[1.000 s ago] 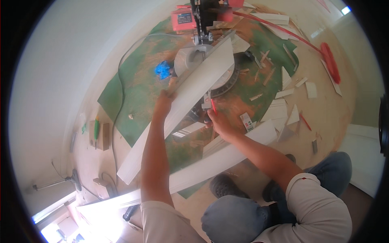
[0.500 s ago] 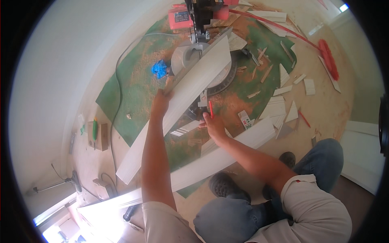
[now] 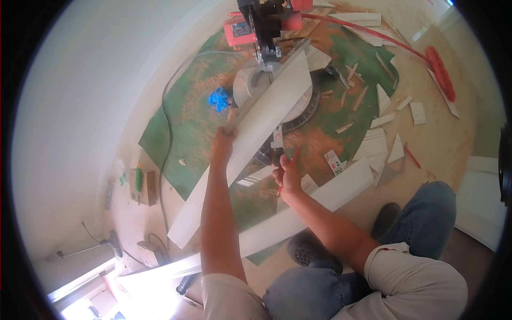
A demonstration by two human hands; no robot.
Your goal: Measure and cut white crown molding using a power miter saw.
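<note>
A long white moulded board (image 3: 261, 125) lies diagonally across the round base of a red and black mitre saw (image 3: 261, 29), its far end cut at a slant. My left hand (image 3: 222, 144) grips the board's left edge near the saw's fence, fingers partly hidden by the board. To the right of the board and below the saw base, my right hand (image 3: 288, 177) is closed round a red pencil (image 3: 295, 156), which sticks out above and below the fist. A second white board (image 3: 320, 200) lies nearer me, under my right forearm.
Sawdust and several white offcuts (image 3: 372, 144) litter the green sheet (image 3: 213, 80). A crumpled blue thing (image 3: 218, 99) lies left of the saw. A red brush (image 3: 440, 74), another red pencil (image 3: 412, 157), a wooden block (image 3: 149, 188) and a grey cable (image 3: 169, 122) are around it.
The pencil has tilted in my right hand, and the fingers have curled round it. My left hand stays on the board. The whole view has shifted slightly.
</note>
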